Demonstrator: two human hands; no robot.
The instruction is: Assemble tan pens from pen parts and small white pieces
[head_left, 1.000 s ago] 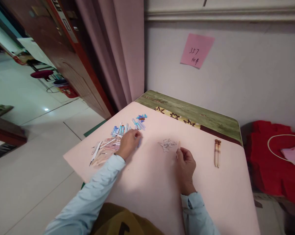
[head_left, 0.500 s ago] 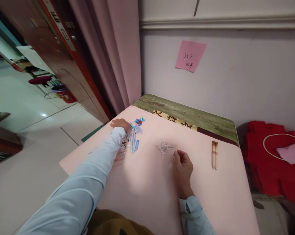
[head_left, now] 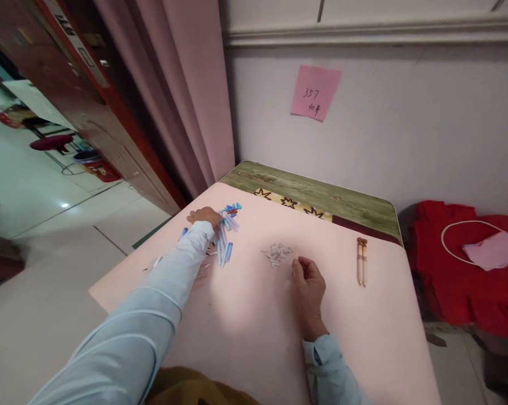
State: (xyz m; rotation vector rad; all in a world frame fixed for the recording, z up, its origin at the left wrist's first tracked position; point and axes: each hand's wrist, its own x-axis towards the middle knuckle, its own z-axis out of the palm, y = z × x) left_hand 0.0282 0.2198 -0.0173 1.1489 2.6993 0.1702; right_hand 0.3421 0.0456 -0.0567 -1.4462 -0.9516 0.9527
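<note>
My left hand (head_left: 205,216) reaches to the far left of the pink-covered table (head_left: 254,337), beside pale blue and lilac pen barrels (head_left: 222,246). Its fingertips are hidden, so I cannot see whether they hold anything. Just beyond lie small blue and brown pieces (head_left: 232,210), bunched together. My right hand (head_left: 309,281) is closed in a pinch on a thin pale stick (head_left: 296,254), which points up and away. Left of that hand is a pile of small clear-grey pieces (head_left: 276,254). Two finished-looking pens (head_left: 362,263) with brown tops lie side by side at the right.
Thin clear pieces (head_left: 201,275) lie partly under my left forearm, with small dark and white bits (head_left: 154,263) beyond it. A pink note (head_left: 315,93) is on the wall behind the table. Red cloth (head_left: 435,253) stands off the right edge; a wooden door (head_left: 122,124) is at left.
The whole view has shifted slightly, moving the scene left. My left hand stays by the pen barrels, and my right hand keeps its pinch on the thin pale stick.
</note>
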